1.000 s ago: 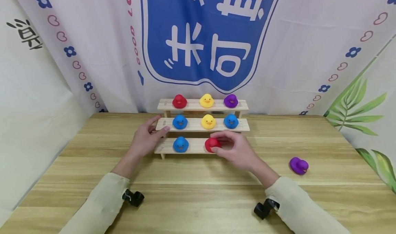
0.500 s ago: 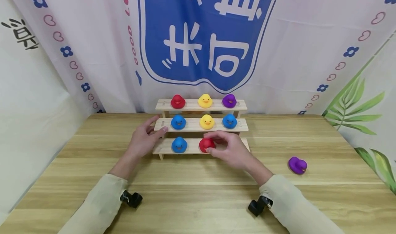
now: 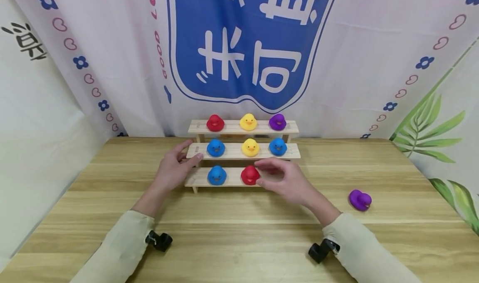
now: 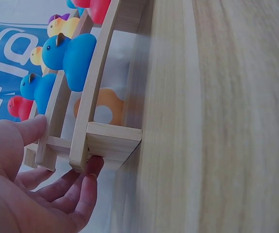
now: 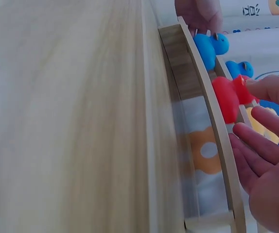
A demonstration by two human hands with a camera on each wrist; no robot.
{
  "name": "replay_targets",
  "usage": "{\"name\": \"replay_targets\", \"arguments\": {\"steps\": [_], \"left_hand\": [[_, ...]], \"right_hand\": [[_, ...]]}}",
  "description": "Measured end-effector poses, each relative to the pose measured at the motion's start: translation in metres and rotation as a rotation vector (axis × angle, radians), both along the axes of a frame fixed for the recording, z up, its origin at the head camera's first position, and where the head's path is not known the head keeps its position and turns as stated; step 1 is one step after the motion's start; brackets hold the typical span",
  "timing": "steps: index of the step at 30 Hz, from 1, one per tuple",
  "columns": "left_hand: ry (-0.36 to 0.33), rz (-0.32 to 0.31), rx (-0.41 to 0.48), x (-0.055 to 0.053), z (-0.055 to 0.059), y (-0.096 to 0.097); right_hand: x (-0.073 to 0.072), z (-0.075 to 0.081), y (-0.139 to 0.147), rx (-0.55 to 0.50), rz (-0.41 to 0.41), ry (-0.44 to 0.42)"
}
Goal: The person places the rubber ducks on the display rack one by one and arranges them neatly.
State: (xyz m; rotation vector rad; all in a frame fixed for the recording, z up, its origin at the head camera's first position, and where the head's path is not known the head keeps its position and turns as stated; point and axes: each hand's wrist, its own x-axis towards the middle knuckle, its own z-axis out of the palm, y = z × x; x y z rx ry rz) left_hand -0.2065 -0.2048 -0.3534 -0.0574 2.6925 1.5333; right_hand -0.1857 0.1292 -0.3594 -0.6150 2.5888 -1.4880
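A three-tier wooden display rack (image 3: 233, 179) carries small rubber ducks. My left hand (image 3: 174, 168) grips the rack's left end; in the left wrist view the thumb lies on the middle tier and curled fingers (image 4: 88, 187) reach round the lower tier's end. The red duck (image 3: 250, 175) sits on the bottom tier, right of a blue duck (image 3: 217, 175). Just right of the red duck, my right hand (image 3: 286, 181) has its thumb and fingers spread with nothing between them. In the right wrist view its thumb tip is close to the red duck's head (image 5: 241, 90); contact is unclear.
A purple duck (image 3: 360, 200) lies on the wooden table (image 3: 232, 249) to the right. On the middle tier, a yellow duck (image 3: 250, 148) stands between two blue ones. The top tier bears red, yellow and purple ducks (image 3: 277, 122). A printed curtain (image 3: 131, 67) hangs behind.
The red duck slid slightly left along the bottom tier in my right hand's fingers. That hand has since let go and moved a little right. My left hand stays on the rack.
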Motion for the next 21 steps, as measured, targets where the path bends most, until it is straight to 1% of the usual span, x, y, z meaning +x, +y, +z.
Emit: {"name": "replay_targets", "arguments": {"steps": [5,13,17,21], "left_hand": [[0.008,0.001,-0.001,-0.001,-0.002,0.0],[0.005,-0.001,0.0,-0.002,-0.004,-0.001],[0.004,0.002,-0.002,-0.002,-0.005,-0.002],[0.004,0.005,-0.008,-0.002,-0.004,-0.001]], "right_hand": [[0.004,0.001,0.018,-0.003,-0.007,0.072],[0.013,0.002,0.05,0.05,-0.069,0.101],[0.017,0.004,0.067,0.06,-0.085,0.132],[0.022,0.005,0.086,0.064,-0.109,0.142]]}}
